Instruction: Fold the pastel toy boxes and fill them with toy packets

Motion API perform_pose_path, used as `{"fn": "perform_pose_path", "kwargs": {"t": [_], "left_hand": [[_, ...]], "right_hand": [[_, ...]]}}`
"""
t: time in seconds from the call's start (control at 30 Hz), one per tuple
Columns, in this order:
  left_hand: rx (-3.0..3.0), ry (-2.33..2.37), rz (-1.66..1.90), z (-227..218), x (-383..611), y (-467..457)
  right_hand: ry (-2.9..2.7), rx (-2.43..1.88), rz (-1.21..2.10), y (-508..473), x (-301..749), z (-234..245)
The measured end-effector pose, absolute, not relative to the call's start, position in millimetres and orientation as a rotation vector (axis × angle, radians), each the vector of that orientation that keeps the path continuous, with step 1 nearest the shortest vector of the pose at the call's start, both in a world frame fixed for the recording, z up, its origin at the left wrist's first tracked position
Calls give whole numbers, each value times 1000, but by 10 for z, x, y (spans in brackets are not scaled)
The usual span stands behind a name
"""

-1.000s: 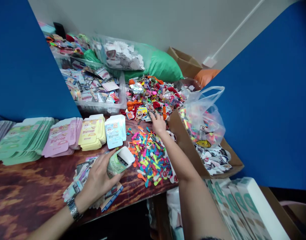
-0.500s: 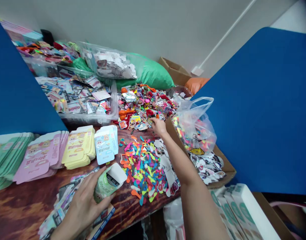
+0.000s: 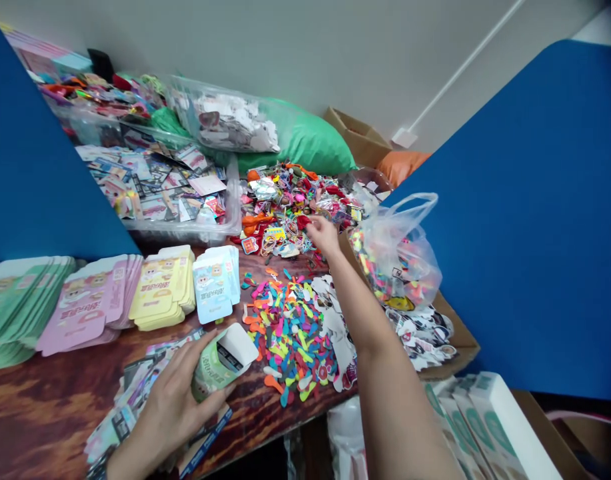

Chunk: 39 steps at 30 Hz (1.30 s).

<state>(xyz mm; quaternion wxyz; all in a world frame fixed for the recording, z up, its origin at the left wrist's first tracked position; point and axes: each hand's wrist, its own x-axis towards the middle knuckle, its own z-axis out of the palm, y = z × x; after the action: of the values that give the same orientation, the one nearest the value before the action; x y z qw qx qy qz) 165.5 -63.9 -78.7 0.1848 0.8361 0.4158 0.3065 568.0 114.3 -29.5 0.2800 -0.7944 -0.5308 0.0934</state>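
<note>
My left hand (image 3: 172,407) is shut around a small green and white cardboard box (image 3: 220,363), whose flap stands open at the top. Beneath that hand lie loose printed cards (image 3: 130,407) on the wooden table (image 3: 45,400). My right hand (image 3: 322,235) reaches across the table, its fingertips pinched together at a heap of mixed balloons, rubber bands and foil pieces (image 3: 295,200), by a red piece (image 3: 302,221). Whether those fingers grip the red piece is hard to see. Below my right wrist is a spread of bright balloon-shaped pieces (image 3: 290,340).
Flat pink, yellow and green box blanks (image 3: 158,297) are stacked at the left. Behind them is a transparent plastic tub of printed cards (image 3: 185,230). A plastic bag of colourful pieces (image 3: 398,257) sits in a cardboard box lid (image 3: 460,340). Blue panels (image 3: 535,200) flank the table.
My right hand has shifted slightly further into the heap, and its fingers have drawn together. My left hand still holds the box. The view has moved slightly.
</note>
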Motion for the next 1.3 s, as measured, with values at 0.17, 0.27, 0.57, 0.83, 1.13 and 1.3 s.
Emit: {"fn": "perform_pose_path", "kwargs": {"t": [0.17,0.27,0.57,0.83,1.13,1.3], "left_hand": [[2343,1166,844,-769,1633,-625],[2331,1174,848,-754,1632,-629],[2258,1148,838,-712,1659,-679],[2256,1078,793,-595,1639,-722],[2253,1076,809,-566,1637,-802],[2277,1076,815,-562,1656,-818]], "right_hand": [[-1545,-2439,314,1010,5286,-693],[-1553,-2521,278,986,5239,-727],[-1914,-2302,120,806,5308,-399],[-2241,-2180,128,416,5100,-642],[-2154,-2285,135,533,5218,-672],[-2103,-2363,154,741,5163,-688]]}}
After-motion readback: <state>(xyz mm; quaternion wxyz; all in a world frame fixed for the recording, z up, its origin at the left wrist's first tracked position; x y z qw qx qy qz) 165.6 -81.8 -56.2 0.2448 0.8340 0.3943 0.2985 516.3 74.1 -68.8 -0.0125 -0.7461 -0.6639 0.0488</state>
